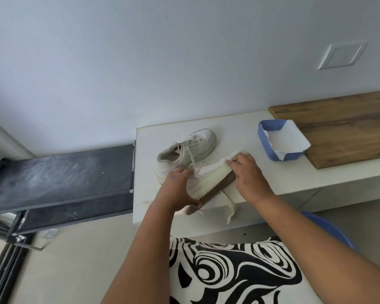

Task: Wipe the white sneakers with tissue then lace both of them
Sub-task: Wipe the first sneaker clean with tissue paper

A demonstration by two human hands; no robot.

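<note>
Two white sneakers lie on a white table. The near sneaker is tipped on its side, its brown sole facing me. My left hand grips its heel end. My right hand presses a white tissue against its toe. Loose laces hang over the table's front edge. The far sneaker stands upright behind it, laces in its eyelets, untouched.
A blue box with white tissue sheets draped over it sits at the right. A wooden board lies beyond it. A dark shoe rack stands left of the table. A blue stool shows below the table.
</note>
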